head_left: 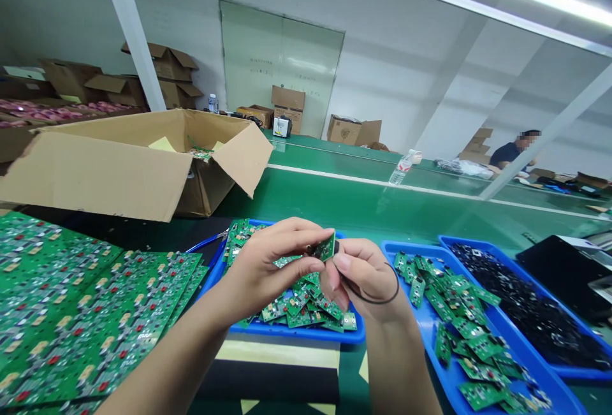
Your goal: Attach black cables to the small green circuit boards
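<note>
In front of me, my left hand (pixel 282 255) pinches a small green circuit board (pixel 326 248) between thumb and fingers. My right hand (pixel 363 271) closes on a small black part (pixel 336 247) at the board's right edge; how the two join is hidden by my fingers. A thin black cord (pixel 382 301) loops across my right wrist. Beneath both hands lies a blue tray (pixel 351 336) heaped with small green boards (pixel 306 313). To the right, a second blue tray (pixel 444 373) holds more small boards (pixel 471 326) with black parts on them.
Large sheets of joined boards (pixel 95 313) are stacked at left. Behind them stands an open cardboard box (pixel 109 173). A third blue tray (pixel 449 241) at far right holds many black parts (pixel 526 306). A plastic bottle (pixel 400 169) stands on the green bench; a person (pixel 509 153) sits farther back.
</note>
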